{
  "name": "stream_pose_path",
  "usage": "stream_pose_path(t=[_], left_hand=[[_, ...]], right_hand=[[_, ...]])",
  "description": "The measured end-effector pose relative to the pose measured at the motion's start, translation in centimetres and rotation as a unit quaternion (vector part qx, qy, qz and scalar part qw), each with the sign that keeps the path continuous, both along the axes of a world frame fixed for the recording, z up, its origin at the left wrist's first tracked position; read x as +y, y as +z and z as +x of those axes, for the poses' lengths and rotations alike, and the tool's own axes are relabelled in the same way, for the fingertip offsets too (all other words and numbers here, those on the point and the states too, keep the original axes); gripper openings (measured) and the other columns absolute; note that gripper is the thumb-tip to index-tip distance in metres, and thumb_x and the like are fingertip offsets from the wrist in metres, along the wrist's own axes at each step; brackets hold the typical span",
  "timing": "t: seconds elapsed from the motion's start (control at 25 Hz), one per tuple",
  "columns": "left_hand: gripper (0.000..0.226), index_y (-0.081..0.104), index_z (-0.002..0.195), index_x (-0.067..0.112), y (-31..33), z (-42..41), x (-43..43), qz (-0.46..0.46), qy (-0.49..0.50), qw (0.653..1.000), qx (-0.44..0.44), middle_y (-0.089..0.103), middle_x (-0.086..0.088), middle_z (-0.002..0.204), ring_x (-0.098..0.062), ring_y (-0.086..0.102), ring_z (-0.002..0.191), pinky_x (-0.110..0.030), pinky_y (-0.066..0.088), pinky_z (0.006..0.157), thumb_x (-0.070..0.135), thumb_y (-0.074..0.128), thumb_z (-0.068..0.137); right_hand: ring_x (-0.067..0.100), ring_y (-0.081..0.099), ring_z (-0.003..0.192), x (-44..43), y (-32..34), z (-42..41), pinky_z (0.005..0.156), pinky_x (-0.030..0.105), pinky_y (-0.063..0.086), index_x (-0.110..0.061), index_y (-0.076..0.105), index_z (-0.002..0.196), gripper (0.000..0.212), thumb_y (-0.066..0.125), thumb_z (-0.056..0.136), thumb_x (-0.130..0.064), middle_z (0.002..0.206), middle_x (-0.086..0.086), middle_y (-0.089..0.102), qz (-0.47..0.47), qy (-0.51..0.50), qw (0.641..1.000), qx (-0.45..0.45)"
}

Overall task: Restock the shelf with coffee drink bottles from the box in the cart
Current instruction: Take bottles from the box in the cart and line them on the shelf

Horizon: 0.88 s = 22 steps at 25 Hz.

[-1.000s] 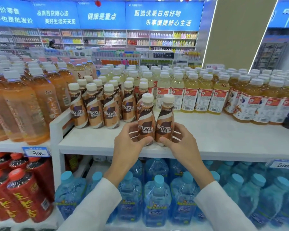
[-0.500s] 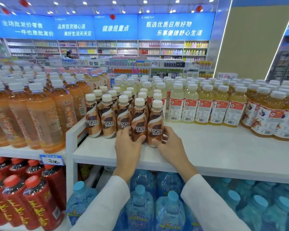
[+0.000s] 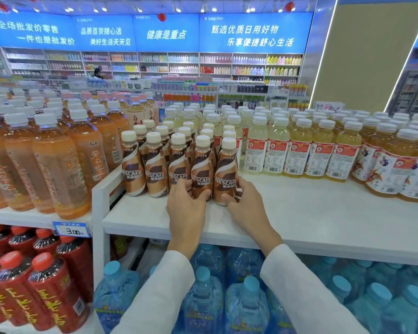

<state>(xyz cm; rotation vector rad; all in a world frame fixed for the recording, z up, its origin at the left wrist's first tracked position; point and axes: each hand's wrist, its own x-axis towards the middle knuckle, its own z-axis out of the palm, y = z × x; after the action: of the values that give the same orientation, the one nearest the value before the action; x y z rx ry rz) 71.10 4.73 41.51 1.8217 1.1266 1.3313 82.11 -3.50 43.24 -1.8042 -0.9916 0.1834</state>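
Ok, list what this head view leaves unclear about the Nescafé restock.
Cart and box: outside the head view; remaining stock unknown.
Bases of the left-held Nescafé bottle and right-held Nescafé bottle: covered by the left hand and right hand; contact with the white shelf unclear.
Rear Nescafé bottles: behind the front row; count unknown.

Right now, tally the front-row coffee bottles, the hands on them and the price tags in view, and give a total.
front-row coffee bottles: 5
hands: 2, left hand and right hand, each gripping one bottle
price tag: 1
Total: 8
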Motion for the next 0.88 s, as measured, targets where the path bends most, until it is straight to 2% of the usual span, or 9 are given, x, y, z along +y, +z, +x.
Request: stream_pose_path(t=[0.4, 0.64, 0.8, 0.88], left_hand=[[0.038, 0.053, 0.106, 0.032, -0.2, -0.1, -0.3, 0.006, -0.001, 1.0, 0.002, 0.06, 0.008, 0.104, -0.016, 0.061, 0.098, -0.043, 0.055, 0.089, 0.037, 0.081, 0.081], [0.039, 0.055, 0.11, 0.029, -0.2, 0.0, -0.3, 0.006, -0.007, 1.0, 0.002, 0.061, 0.007, 0.106, -0.016, 0.062, 0.098, -0.044, 0.057, 0.088, 0.037, 0.081, 0.082], [0.042, 0.057, 0.116, 0.023, -0.1, -0.3, -0.6, 0.0, -0.009, 1.0, 0.028, 0.063, 0.005, 0.112, -0.017, 0.061, 0.104, -0.043, 0.054, 0.094, 0.037, 0.079, 0.083], [0.044, 0.058, 0.119, 0.02, 0.0, -1.2, -1.0, -0.009, -0.019, 0.999, 0.031, 0.065, 0.004, 0.115, -0.018, 0.062, 0.106, -0.042, 0.053, 0.096, 0.038, 0.077, 0.084]], right_hand=[[0.013, 0.049, 0.114, 0.3, -0.5, -0.1, 0.093, 0.022, 0.034, -0.021, 0.04, 0.148, 0.058, 0.063, 0.095, -0.012, 0.124, 0.0, 0.049, -0.016, 0.003, 1.0, -0.026], [0.019, 0.05, 0.122, 0.7, -0.9, 0.0, 0.096, 0.023, 0.034, -0.02, 0.037, 0.148, 0.057, 0.061, 0.097, -0.015, 0.129, 0.005, 0.048, -0.024, 0.0, 0.999, -0.034], [0.022, 0.056, 0.115, 0.0, -0.6, 0.0, 0.093, 0.029, 0.044, -0.016, 0.043, 0.137, 0.045, 0.063, 0.097, -0.022, 0.127, 0.008, 0.056, -0.029, 0.002, 1.0, -0.011], [0.016, 0.052, 0.106, -1.6, -0.3, -0.7, 0.089, 0.028, 0.043, -0.012, 0.044, 0.133, 0.041, 0.062, 0.098, -0.022, 0.126, 0.008, 0.054, -0.017, -0.003, 1.0, -0.003]])
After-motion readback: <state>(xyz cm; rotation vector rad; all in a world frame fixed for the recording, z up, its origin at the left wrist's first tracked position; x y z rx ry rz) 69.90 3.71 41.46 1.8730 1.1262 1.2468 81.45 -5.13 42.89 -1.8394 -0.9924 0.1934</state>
